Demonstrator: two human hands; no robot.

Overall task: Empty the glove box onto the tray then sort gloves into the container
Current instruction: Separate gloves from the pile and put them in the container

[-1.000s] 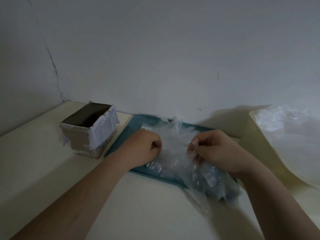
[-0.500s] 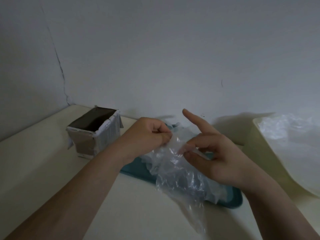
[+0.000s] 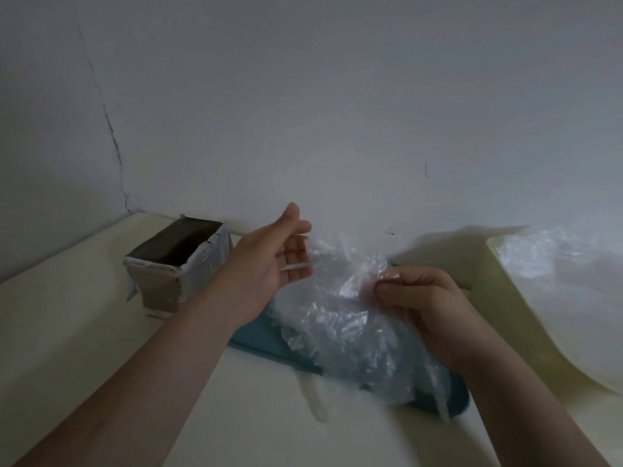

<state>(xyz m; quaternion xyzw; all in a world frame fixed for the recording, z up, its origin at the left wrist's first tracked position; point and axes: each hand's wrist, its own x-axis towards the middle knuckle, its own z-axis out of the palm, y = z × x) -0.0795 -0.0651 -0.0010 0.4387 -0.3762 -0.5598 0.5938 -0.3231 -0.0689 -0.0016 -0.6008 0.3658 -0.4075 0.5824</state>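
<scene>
Head view of the sorting stage. The teal tray [image 3: 256, 338] lies on the pale surface [image 3: 67, 332], just below centre. On it sits a crumpled mass of clear gloves [image 3: 354, 345], spilling past the tray's near edge at 6 o'clock. The right grip [image 3: 418, 308], at 3 o'clock of the mass, has its fingers curled and pinches the raised upper edge of the film between thumb and fingers. The left grip [image 3: 269, 264], at 10 o'clock of the mass, is spread with fingers relaxed and palm turned towards the film. A thin strand of film crosses its fingers, and whether it holds that strand cannot be told. The box [image 3: 168, 281] stands upright with its top open at 9 o'clock of the tray, apart from it. The pale yellow container [image 3: 499, 298] stands at 3 o'clock with clear film [image 3: 556, 264] inside.
</scene>
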